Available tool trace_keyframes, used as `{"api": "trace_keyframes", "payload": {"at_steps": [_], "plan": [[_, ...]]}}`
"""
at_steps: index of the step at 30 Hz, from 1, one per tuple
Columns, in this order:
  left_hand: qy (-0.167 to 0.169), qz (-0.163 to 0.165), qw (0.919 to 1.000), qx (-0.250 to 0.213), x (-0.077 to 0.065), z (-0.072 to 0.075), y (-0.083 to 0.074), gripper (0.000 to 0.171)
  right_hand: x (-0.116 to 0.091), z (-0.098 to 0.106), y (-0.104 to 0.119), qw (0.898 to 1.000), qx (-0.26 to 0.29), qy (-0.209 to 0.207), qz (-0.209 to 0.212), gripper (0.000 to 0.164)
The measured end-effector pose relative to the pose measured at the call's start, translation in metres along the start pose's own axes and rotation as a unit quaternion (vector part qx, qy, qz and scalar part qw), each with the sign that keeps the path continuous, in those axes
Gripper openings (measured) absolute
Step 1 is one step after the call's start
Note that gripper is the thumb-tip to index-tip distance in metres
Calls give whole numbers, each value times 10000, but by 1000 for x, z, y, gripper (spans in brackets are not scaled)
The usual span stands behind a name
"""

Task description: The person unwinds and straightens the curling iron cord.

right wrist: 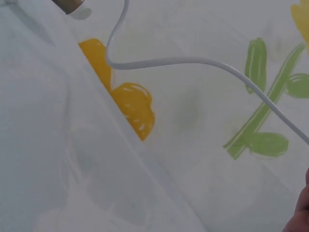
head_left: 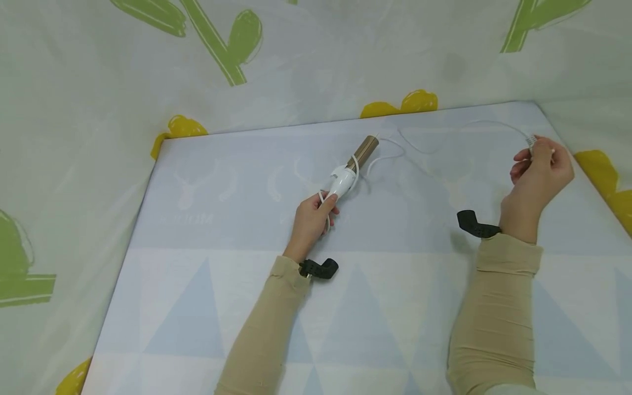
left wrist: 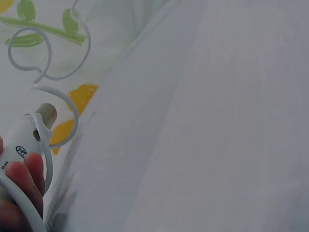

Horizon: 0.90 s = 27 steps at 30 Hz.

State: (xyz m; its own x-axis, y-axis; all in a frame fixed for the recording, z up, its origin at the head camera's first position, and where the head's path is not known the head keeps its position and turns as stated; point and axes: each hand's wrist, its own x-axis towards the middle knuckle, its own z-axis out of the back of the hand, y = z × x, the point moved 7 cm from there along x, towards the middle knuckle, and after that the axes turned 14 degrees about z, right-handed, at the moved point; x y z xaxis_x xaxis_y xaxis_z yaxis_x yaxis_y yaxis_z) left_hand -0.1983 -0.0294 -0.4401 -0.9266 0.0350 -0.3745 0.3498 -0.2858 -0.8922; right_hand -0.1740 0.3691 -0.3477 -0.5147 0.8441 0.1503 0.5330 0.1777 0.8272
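A curling iron (head_left: 342, 182) with a white handle and a brownish-gold barrel (head_left: 364, 152) points up and to the right over the table. My left hand (head_left: 310, 220) grips its handle, thumb on top. White cord (left wrist: 72, 108) loops around the handle and past the fingers in the left wrist view. From there the cord (right wrist: 183, 61) runs slackly across to my right hand (head_left: 543, 170), raised near the table's right edge. That hand pinches the ribbed plug end (head_left: 530, 141) of the cord. Most of the plug is hidden behind the fingers.
A table (head_left: 187, 296) with a pale blue and white triangle-patterned cover lies beneath both hands. Beyond its edges is a whitish cloth (head_left: 316, 66) with green leaves and yellow shapes. Black wrist mounts (head_left: 320, 269) sit at both cuffs.
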Motion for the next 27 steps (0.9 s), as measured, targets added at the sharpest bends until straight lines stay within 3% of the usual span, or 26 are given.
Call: {"api": "trace_keyframes", "payload": {"at_steps": [16, 27], "plan": [[69, -38, 9999, -146, -2, 0, -1, 34, 7, 24, -15, 9963, -502, -302, -626, 12], [83, -84, 9996, -247, -1, 0, 0, 38, 4, 21, -15, 9974, -455, -219, -509, 14]]}}
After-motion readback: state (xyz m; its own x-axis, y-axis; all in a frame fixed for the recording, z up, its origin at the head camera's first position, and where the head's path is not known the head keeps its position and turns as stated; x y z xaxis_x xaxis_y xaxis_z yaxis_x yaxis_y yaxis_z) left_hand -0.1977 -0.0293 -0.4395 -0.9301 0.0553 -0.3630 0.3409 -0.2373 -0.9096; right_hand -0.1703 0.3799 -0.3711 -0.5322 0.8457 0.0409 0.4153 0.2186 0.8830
